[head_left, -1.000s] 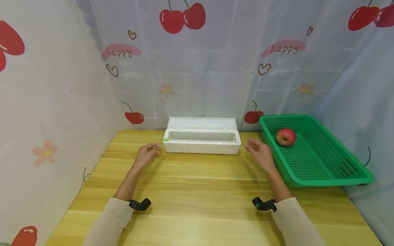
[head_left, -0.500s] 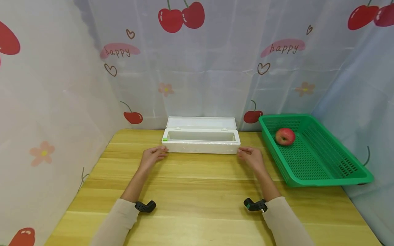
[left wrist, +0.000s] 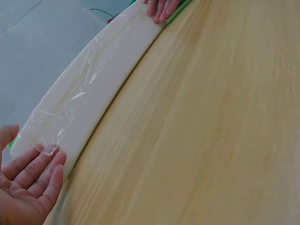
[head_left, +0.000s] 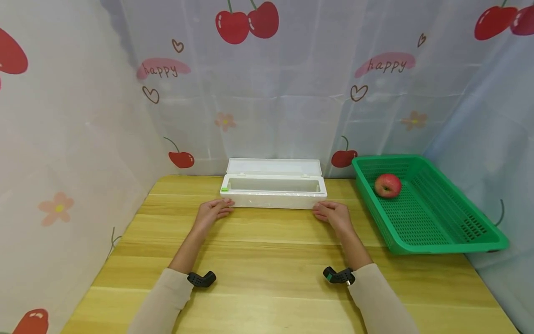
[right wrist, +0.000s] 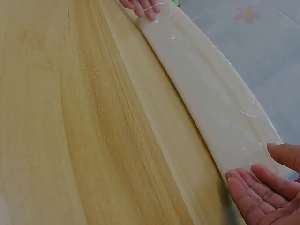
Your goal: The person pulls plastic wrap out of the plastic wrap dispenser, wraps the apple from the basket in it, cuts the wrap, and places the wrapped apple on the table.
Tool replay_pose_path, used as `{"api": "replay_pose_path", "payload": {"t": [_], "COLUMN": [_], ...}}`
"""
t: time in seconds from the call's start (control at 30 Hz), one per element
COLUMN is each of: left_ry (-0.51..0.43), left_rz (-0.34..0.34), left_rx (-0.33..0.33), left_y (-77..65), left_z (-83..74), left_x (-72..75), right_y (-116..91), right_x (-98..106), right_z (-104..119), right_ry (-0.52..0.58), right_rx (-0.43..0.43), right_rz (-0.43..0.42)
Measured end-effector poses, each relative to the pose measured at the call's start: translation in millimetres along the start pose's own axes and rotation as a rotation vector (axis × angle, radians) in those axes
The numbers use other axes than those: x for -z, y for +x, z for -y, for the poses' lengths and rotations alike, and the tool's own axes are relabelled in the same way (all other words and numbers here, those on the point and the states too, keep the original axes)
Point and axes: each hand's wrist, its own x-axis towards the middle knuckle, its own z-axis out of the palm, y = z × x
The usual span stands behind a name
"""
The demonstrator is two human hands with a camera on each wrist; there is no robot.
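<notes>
A long white cling film dispenser (head_left: 273, 201) stands at the back of the table, its lid (head_left: 274, 166) raised and a green slider cutter (head_left: 225, 189) at its left end. Clear cling film (left wrist: 77, 93) lies wrinkled and shiny over its front face. My left hand (head_left: 212, 213) has its fingertips on the film near the front left corner, the thumb held apart from the fingers. At the front right corner my right hand (head_left: 335, 216) touches the film with lightly bent fingers; its thumb (right wrist: 283, 154) is spread away from them.
To the right a green plastic basket (head_left: 434, 248) holds a red apple (head_left: 388, 186). A curtain (head_left: 275, 125) printed with cherries hangs right behind the dispenser and along both sides of the wooden table (head_left: 267, 278).
Both hands have moved inward from beside the dispenser's ends to the lower corners of its front face. The dispenser, basket and apple have stayed in place.
</notes>
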Motion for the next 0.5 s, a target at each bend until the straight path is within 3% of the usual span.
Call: {"api": "replay_pose_path", "payload": {"t": [0.5], "left_ry": [-0.025], "left_rz": [0.026], "left_rx": [-0.011], "left_y": [8.3], "left_z": [6.9], "left_x": [-10.5], "right_y": [4.1], "right_x": [-6.7], "right_z": [-2.5], "right_ry": [0.067], "right_rx": [0.001], "right_rz": [0.006]}}
